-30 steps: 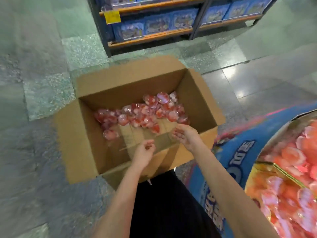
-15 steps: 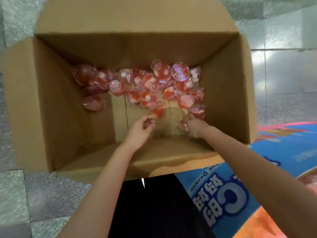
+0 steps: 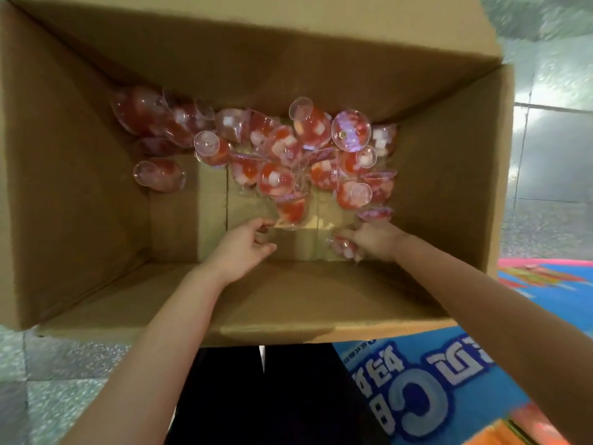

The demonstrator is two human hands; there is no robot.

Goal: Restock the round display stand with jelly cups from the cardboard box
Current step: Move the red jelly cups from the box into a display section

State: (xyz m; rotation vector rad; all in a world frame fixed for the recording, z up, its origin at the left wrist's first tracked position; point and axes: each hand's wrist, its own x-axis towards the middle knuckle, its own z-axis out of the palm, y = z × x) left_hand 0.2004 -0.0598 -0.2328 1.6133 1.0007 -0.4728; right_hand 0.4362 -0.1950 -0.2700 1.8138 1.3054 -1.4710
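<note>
Both arms reach down into the open cardboard box (image 3: 80,187), its 4 tall walls closing in on every side. Red jelly cups (image 3: 288,155) are heaped against the far wall, leaving bare cardboard floor at the near and left parts. The left hand (image 3: 240,248) has curled fingers just beside one upright cup (image 3: 290,210); whether it grips anything cannot be told. The right hand (image 3: 372,240) curls round a cup (image 3: 341,247) near the right wall. The round display stand (image 3: 449,396) edges in at lower right, its blue panel carrying large white lettering, unreadable here.
</note>
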